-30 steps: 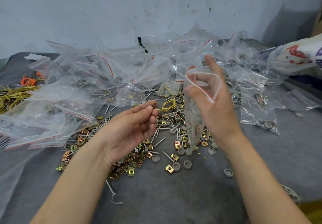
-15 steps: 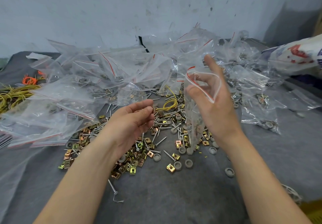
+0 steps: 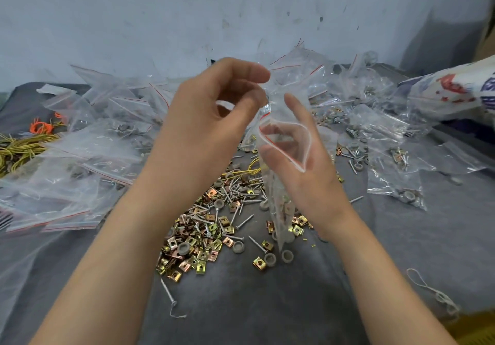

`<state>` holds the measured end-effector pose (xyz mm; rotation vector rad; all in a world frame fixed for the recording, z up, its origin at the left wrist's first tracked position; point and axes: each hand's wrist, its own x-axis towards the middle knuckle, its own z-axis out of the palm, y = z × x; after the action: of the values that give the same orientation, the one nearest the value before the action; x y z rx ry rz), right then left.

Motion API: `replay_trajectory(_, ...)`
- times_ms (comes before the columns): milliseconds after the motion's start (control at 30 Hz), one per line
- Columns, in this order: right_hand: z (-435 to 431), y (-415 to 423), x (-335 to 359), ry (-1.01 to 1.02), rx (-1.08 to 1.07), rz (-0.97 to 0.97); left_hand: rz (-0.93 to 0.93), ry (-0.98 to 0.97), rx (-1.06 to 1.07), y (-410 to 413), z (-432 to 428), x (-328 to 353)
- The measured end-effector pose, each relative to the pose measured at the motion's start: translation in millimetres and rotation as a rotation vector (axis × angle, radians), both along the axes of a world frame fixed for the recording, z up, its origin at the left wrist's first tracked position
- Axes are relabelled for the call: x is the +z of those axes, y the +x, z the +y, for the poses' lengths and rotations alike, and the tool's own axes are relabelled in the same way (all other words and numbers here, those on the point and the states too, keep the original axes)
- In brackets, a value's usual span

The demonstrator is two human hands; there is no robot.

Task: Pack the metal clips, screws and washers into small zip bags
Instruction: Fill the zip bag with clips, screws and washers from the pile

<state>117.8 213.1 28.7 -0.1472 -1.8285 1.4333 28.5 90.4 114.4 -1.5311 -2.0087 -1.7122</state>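
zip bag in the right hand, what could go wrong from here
The zip bag hangs from the right hand alone, mouth only partly open, so a part dropped by the left hand may miss and land in the loose pile below. Screw points could also pierce the thin plastic.

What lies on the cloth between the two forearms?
Head view: a loose heap of metal clips, screws and grey washers; the zip bag in the right hand hangs over it.

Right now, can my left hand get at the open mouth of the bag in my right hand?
Probably yes. The left hand is just above and beside the zip bag, whose mouth the right hand holds spread open, and nothing lies between them.
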Motion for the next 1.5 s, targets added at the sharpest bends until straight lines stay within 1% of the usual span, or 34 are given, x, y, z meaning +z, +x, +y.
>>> replay_trajectory(167, -4, -1, -2, -0.006, 0.053, -0.029, 0.095, -0.19, -0.06, 3, 6, 1)
replay_trajectory(400, 4, 6, 0, -0.051, 0.05, 0.002, 0.022, -0.193, -0.059, -13, 6, -8)
replay_trajectory(600, 1, 8, 5, -0.139, 0.096, 0.015, -0.1, -0.259, -0.052, -24, 3, -24)
replay_trajectory(733, -1, 10, 8, -0.146, 0.123, 0.015, -0.202, -0.286, -0.129, -26, -1, -31)
replay_trajectory(967, -3, 8, 10, -0.089, 0.17, -0.005, -0.38, -0.228, -0.191, -31, -11, -38)
replay_trajectory(1100, -2, 6, 8, -0.098, 0.15, 0.003, -0.454, -0.159, -0.153, -33, -13, -43)
replay_trajectory(1200, 0, 1, 5, -0.204, 0.097, 0.022, -0.449, -0.124, -0.138, -35, -15, -42)
replay_trajectory(1300, 3, -4, 0, -0.28, -0.005, 0.01, -0.426, -0.107, -0.09, -35, -16, -40)
replay_trajectory(1367, 5, -3, 3, -0.306, -0.053, 0.055, -0.373, -0.072, -0.045, -36, -19, -36)
replay_trajectory(1467, 9, 0, 14, -0.315, -0.046, 0.181, -0.235, 0.015, -0.004, -33, -20, -29)
replay_trajectory(1500, 9, 0, 15, -0.311, -0.063, 0.184, -0.222, 0.017, 0.005, -31, -19, -31)
